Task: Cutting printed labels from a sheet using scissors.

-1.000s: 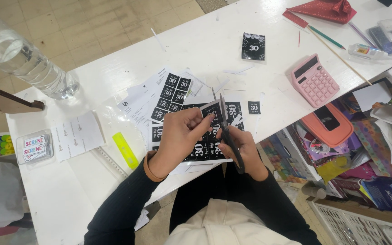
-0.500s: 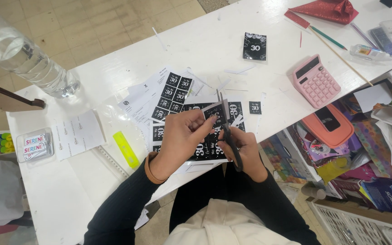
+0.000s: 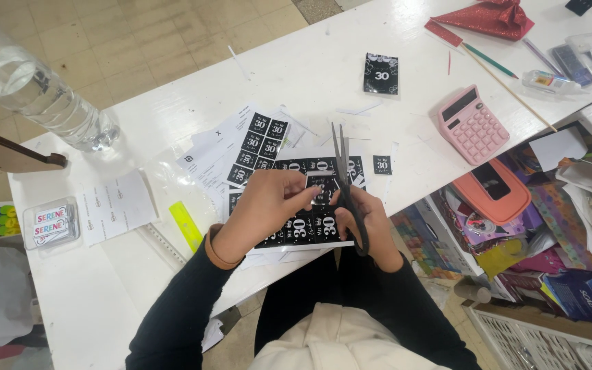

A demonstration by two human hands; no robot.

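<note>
The left hand point(image 3: 268, 202) pinched a black label sheet point(image 3: 310, 223); the right hand point(image 3: 371, 223), just beside it, gripped open scissors point(image 3: 344, 171) cutting that sheet.

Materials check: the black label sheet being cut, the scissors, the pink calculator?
Label sheet: looks like printed paper, thin, flexing in the left hand; finish unclear. Scissors in the right hand: dark blades, probably metal; handles hidden. Pink calculator: moulded plastic by its look, matte shell, raised keys.
</note>
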